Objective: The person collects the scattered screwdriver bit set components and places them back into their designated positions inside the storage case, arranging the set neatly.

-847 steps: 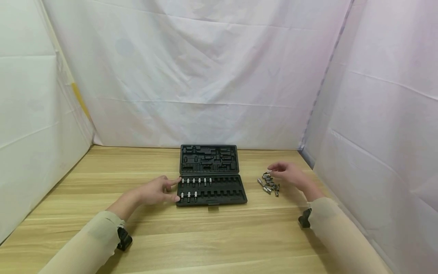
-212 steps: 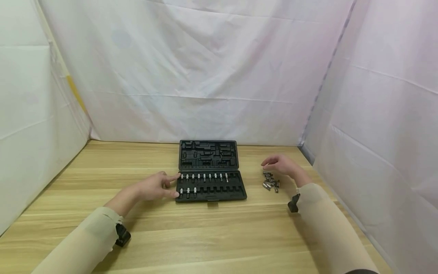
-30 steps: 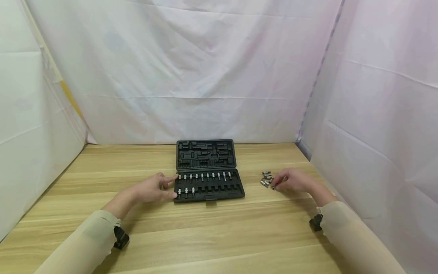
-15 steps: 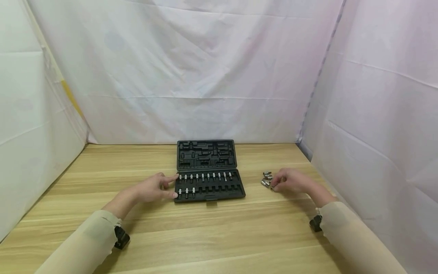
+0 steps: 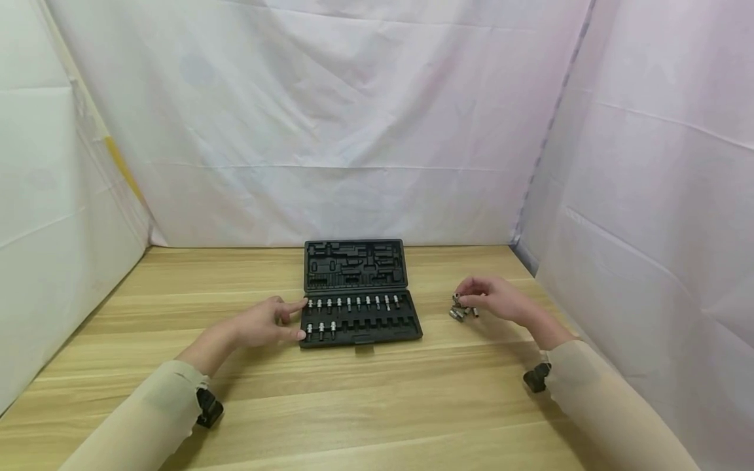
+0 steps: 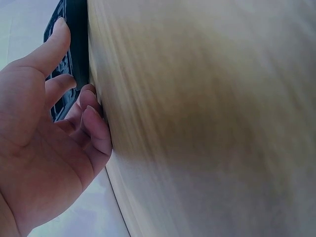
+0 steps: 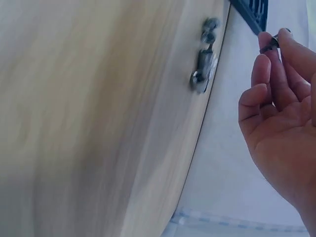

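A black tool case [image 5: 385, 338] lies unfolded mid-table. Silver bit sockets [image 5: 359, 303] fill much of its far row, and three stand at the left of the near row; several slots to their right are vacant. My left hand [image 5: 259, 324] rests at the case's left edge, thumb and forefinger spread and touching it, the other fingers loosely bent on the table in the left wrist view. Over a small pile of loose bit sockets [image 5: 455, 315], my right hand [image 5: 497, 301] pinches one bit socket [image 7: 270, 48] between thumb and fingertips, raised above the table.
The case's lid [image 5: 356, 264], with moulded recesses, lies folded back toward the rear. White sheeting [image 5: 330, 131] encloses the wooden table [image 5: 353, 405] at the back and both sides. A black wrist camera [image 5: 536, 378] sits under the right sleeve.
Since the earliest frame, several bit sockets have been added to the far row and the pile has shrunk. In the last half second my right hand rose with a bit socket. My left hand stayed.
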A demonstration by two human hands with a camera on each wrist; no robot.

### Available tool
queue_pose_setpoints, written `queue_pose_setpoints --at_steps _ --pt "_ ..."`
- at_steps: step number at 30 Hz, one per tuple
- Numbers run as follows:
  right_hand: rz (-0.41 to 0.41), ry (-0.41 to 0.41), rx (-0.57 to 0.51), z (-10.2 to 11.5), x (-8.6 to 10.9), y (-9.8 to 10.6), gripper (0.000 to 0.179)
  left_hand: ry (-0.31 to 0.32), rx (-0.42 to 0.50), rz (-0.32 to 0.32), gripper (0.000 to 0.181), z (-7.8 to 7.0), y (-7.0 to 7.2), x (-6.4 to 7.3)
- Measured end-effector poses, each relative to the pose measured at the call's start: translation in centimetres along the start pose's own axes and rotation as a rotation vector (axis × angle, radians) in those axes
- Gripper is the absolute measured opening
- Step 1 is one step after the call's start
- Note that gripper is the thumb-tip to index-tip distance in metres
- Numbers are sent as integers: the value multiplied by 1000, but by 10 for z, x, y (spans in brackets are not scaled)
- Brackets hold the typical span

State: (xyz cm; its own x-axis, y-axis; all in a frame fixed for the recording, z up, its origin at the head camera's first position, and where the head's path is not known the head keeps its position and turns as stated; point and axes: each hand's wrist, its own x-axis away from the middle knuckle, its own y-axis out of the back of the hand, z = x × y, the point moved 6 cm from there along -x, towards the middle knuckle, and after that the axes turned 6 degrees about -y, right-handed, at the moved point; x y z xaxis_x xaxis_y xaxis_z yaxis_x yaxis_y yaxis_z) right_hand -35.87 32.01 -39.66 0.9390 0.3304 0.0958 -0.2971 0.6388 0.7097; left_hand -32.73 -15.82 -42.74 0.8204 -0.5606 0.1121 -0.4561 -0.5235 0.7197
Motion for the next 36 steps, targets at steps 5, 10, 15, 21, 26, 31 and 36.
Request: queue_pose_setpoints --at_steps 5,10,15,21,26,31,36 --pt "-10 1 -43 13 -9 -8 37 1 8 -6 87 1 -1 1" --pt "19 -20 -131 21 -18 -22 45 11 -6 -10 86 5 -1 1" --pt "66 -35 -255 28 -28 -36 44 8 -19 -13 87 6 -2 0" --pt "84 -35 -308 37 -39 -50 45 12 -6 -15 87 6 -1 0" --pt "66 -54 -322 41 -48 -58 44 13 7 -15 87 5 -1 -1" --pt "15 -83 -271 43 -58 -62 39 12 22 -15 87 3 0 -1" --pt "-23 -94 -230 46 -66 -65 31 6 27 -9 87 2 0 -1"
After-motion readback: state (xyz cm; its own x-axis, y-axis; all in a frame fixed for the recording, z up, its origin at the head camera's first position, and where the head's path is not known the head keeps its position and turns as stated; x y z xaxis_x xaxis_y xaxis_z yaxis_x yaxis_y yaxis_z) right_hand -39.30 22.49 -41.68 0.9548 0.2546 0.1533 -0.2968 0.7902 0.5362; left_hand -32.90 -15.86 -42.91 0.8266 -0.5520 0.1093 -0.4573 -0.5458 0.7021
